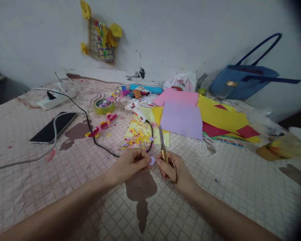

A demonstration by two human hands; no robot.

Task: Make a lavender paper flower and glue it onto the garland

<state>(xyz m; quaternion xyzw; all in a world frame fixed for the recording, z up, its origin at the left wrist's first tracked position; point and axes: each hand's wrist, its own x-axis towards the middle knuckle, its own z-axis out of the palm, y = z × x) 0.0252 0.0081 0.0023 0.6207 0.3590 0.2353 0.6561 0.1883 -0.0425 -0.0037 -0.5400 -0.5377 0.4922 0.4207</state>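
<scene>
Two bare hands meet above a patterned tablecloth. The left fingers pinch a small lilac paper piece; the right hand grasps gold-handled scissors, blades pointing away. If the piece slips, it could vanish among the loose paper scraps just beyond; careless turning of the blades could nick a fingertip.

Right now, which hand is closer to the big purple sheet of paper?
The right hand. It is just on the near side of the sheet, holding scissors; the left hand is farther off, to the sheet's near left.
</scene>
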